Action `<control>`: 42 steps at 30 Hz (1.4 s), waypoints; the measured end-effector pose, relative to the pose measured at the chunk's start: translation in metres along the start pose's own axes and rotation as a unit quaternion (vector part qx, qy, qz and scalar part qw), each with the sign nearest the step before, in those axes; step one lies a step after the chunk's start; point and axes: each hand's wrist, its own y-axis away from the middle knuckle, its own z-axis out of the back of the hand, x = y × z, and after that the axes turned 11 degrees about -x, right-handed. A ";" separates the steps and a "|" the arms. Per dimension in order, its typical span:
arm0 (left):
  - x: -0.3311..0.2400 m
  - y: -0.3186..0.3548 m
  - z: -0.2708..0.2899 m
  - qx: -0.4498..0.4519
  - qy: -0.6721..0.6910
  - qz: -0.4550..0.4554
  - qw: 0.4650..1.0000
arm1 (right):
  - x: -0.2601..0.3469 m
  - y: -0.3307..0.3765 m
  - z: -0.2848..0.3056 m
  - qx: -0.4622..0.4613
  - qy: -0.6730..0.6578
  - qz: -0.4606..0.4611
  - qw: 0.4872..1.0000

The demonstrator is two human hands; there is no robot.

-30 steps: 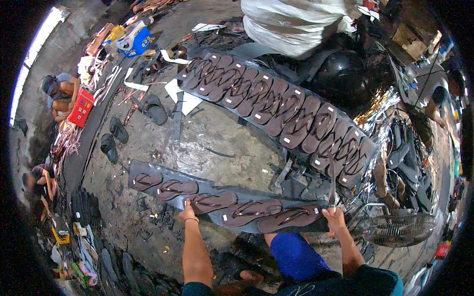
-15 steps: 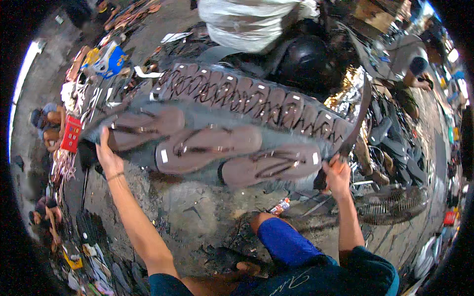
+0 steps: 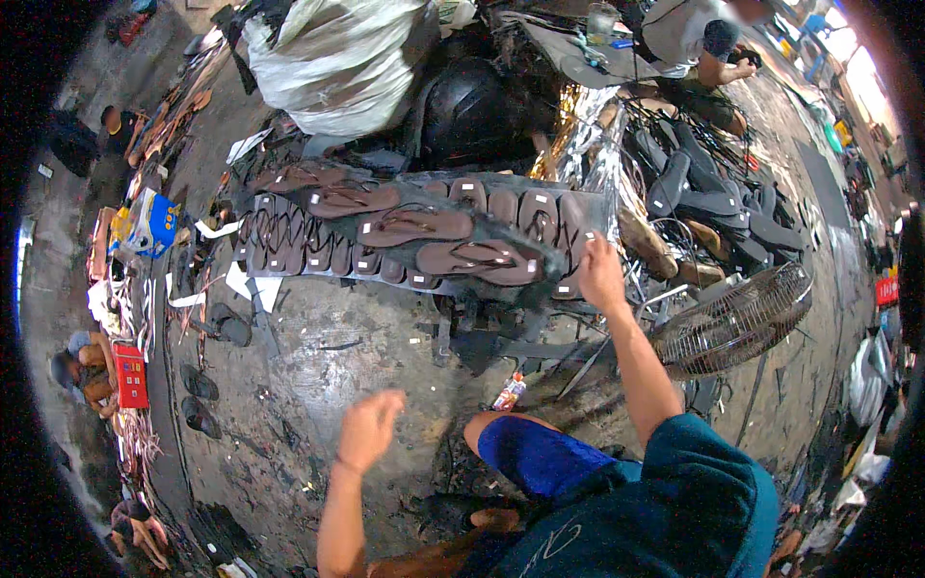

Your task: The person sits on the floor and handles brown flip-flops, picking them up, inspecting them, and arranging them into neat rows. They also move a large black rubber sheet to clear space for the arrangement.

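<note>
A dark grey sheet (image 3: 453, 207) bearing several brown flip-flops lies slantwise over a long board packed with more brown flip-flops (image 3: 318, 255). One flip-flop (image 3: 482, 262) on the sheet sits nearest its right end. Close by that end, over the board's right part, is my right hand (image 3: 602, 275); its fingers are bent and blurred, and whether they touch the sheet is unclear. My left hand (image 3: 371, 429) hangs over the floor, well short of the board, with loosely curled fingers and nothing in it.
A floor fan (image 3: 737, 323) stands at right, below a heap of dark soles (image 3: 684, 183). Behind the board are a white sack (image 3: 332, 67) and a black bulky bag (image 3: 472, 111). A co-worker (image 3: 679, 34) sits at far right. A small packet (image 3: 510, 391) lies near my knee.
The sheet of flip-flops, held up between both hands before, now rests across the board. My left hand has let go and drawn back toward me; the view has shifted right.
</note>
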 end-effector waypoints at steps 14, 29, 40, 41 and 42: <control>-0.118 0.146 0.038 -0.067 -0.043 -0.114 0.990 | 0.011 0.016 -0.015 -0.062 0.016 0.135 0.989; -0.272 0.122 0.124 0.322 0.051 -0.098 0.940 | 0.025 0.363 0.559 0.208 0.108 -0.386 0.892; -0.721 0.170 -0.004 0.507 0.180 -0.257 0.803 | 0.045 0.248 0.779 -0.219 -0.110 -0.555 0.795; -0.748 0.186 -0.020 0.496 0.249 -0.223 0.802 | 0.051 0.216 0.794 -0.290 -0.143 -0.467 0.823; -0.773 0.198 -0.042 0.542 0.271 -0.142 0.782 | 0.054 0.189 0.810 -0.357 -0.167 -0.376 0.839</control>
